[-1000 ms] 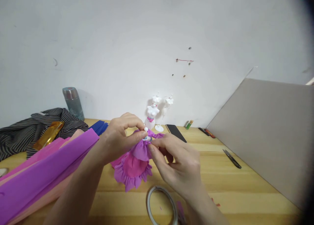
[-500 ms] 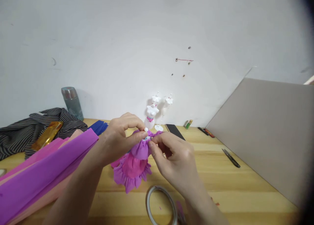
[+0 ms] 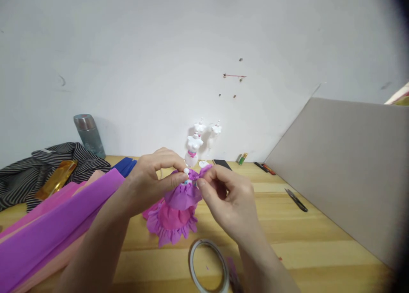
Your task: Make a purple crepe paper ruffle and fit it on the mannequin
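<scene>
A small white dress-form mannequin stands on the table in a ruffled pink and purple crepe-paper dress. My left hand is closed around its top, thumb and forefinger beside the white neck knob. At the mannequin's upper right, my right hand pinches a gathered purple crepe-paper strip that runs across the chest. Part of the mannequin's bust is hidden by my fingers and the paper. In front of the dress lies a roll of tape, near my right wrist.
Folded crepe paper and a striped cloth lie left, with a flask behind. Several bare mannequins stand at the wall. A phone, thread snips and a grey panel are to the right.
My right hand has lifted the purple strip slightly, and more of the gathered paper shows at the chest. My left hand keeps its hold. The whole view has shifted a little.
</scene>
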The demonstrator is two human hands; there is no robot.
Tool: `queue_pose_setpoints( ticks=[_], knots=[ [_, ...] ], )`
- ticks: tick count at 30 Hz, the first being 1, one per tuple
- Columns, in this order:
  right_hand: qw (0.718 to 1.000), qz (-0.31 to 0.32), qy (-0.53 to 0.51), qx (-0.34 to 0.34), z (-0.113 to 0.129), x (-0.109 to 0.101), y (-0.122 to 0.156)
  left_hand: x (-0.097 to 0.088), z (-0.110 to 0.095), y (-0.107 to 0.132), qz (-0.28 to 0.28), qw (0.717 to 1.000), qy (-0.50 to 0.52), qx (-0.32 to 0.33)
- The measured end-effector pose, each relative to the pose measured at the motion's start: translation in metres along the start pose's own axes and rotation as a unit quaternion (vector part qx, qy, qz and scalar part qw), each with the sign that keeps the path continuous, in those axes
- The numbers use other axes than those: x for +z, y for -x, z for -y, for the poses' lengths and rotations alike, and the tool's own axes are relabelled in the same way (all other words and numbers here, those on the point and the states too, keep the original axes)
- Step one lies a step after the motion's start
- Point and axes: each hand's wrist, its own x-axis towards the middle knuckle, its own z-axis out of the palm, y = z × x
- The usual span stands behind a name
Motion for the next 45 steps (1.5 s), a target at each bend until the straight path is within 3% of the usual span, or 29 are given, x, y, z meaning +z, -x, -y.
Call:
queue_pose_setpoints(
  ticks=[4, 8, 12, 19, 26, 32, 38, 45],
  knots=[
    [0.997, -0.048, 0.035, -0.053, -0.002, -0.01, -0.002, 0.0, -0.001, 0.0, -0.012, 1.0, -0.005, -0.015],
    [0.991, -0.005, 0.079, -0.106, -0.006, -0.017, -0.003, -0.001, 0.0, 0.0, -0.013, 1.0, -0.004, -0.014],
    [0.993, 0.028, 0.065, -0.097, -0.007, -0.017, -0.001, -0.002, 0.0, 0.001, -0.015, 1.0, -0.009, -0.023],
    [0.994, -0.005, 0.054, -0.094, 0.002, -0.009, 0.002, 0.001, -0.002, 0.0, -0.018, 0.999, -0.019, -0.035],
    [0.995, 0.031, 0.039, -0.089, 0.006, -0.003, 0.004, 0.001, -0.002, 0.001, -0.028, 0.998, -0.035, -0.038],
    [0.996, 0.018, 0.03, -0.079, 0.008, 0.001, 0.005, 0.001, -0.004, 0.0, -0.031, 0.998, -0.031, -0.036],
    [0.994, 0.061, 0.024, -0.093, 0.008, 0.001, 0.005, 0.001, -0.004, 0.0, -0.026, 0.999, -0.031, -0.036],
    [0.995, 0.049, -0.002, -0.089, 0.007, -0.002, 0.005, 0.0, -0.003, 0.0, -0.024, 0.999, -0.029, -0.037]
  ],
)
